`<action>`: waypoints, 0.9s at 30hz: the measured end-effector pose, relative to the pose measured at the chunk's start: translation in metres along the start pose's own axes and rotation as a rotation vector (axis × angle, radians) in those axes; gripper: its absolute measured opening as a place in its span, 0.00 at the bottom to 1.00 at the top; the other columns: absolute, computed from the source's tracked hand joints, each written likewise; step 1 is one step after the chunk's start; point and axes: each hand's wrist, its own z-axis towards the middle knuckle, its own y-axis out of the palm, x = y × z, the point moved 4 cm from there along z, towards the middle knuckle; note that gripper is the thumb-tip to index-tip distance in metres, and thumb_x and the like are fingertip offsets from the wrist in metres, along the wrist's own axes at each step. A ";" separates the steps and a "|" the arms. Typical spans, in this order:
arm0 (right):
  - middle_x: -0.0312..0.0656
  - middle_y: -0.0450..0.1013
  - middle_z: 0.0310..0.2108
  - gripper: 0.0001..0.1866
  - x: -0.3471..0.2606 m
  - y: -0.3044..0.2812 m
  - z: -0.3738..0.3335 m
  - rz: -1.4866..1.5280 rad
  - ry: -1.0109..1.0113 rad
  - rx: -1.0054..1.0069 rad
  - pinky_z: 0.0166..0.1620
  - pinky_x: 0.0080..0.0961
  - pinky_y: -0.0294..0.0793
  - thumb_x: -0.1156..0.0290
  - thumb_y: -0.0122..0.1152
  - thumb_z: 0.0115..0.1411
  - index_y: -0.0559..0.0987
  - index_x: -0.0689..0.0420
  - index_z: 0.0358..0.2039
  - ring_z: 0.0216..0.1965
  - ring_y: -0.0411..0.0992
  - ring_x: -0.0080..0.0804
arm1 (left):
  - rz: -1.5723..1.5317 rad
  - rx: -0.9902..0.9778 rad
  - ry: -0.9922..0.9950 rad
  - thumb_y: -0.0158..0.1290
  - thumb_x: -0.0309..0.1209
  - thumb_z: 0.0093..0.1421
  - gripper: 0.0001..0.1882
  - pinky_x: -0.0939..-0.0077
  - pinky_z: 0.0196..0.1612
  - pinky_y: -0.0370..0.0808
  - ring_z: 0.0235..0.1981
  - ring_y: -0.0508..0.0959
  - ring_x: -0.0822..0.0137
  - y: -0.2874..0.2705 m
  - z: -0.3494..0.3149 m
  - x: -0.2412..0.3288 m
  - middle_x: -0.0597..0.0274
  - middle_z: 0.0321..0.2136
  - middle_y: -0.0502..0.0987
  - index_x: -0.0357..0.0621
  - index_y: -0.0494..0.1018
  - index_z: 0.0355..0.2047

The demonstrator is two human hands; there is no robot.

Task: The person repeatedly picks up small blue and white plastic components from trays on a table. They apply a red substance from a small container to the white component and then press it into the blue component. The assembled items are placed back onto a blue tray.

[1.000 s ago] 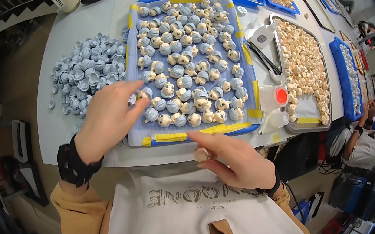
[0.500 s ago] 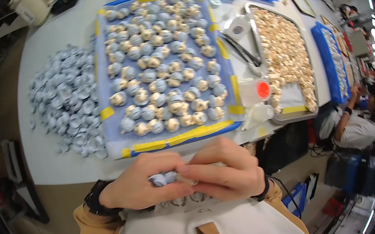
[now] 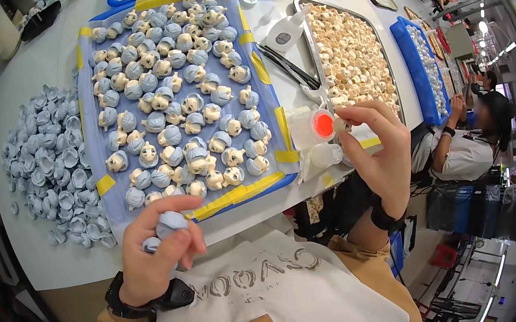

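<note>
Head view: left hand [image 3: 153,251] grips a blue cap [image 3: 171,223] off the table edge [image 3: 257,209]; right hand [image 3: 380,146] pinches a cream figure [image 3: 342,126].

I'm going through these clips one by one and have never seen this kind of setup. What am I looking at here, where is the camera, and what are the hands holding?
There is no machine: a person works with bare hands, filmed by a wide fisheye camera on their head looking down, so straight edges bend. The left hand holds small blue-grey caps. The right hand pinches a tiny cream piece beside a small bottle with an orange-red top. On the white table lie a blue mat covered with little capped figurines, a loose pile of caps to its left, and a metal tray of cream pieces to its right. Another person sits farther right.
</note>
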 end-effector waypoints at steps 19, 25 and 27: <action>0.41 0.73 0.30 0.12 0.010 0.006 -0.008 -0.012 -0.036 0.029 0.36 0.27 0.68 0.81 0.65 0.40 0.78 0.59 0.29 0.31 0.71 0.35 | -0.083 -0.021 0.046 0.45 0.43 0.61 0.21 0.87 0.21 0.62 0.18 0.67 0.78 0.007 0.004 -0.001 0.55 0.26 0.75 0.33 0.68 0.41; 0.44 0.73 0.31 0.14 0.017 0.010 -0.021 0.072 -0.020 0.142 0.36 0.25 0.70 0.84 0.64 0.39 0.77 0.60 0.30 0.32 0.72 0.34 | -0.045 -0.066 0.080 0.46 0.43 0.61 0.21 0.87 0.24 0.63 0.21 0.67 0.79 0.001 0.004 -0.006 0.60 0.27 0.73 0.34 0.68 0.41; 0.45 0.73 0.31 0.15 0.007 0.012 -0.031 0.223 -0.002 0.238 0.36 0.25 0.70 0.84 0.63 0.39 0.76 0.61 0.31 0.32 0.72 0.34 | -0.100 -0.100 0.053 0.47 0.42 0.60 0.21 0.87 0.25 0.63 0.22 0.67 0.79 0.003 0.005 -0.005 0.60 0.29 0.73 0.35 0.67 0.42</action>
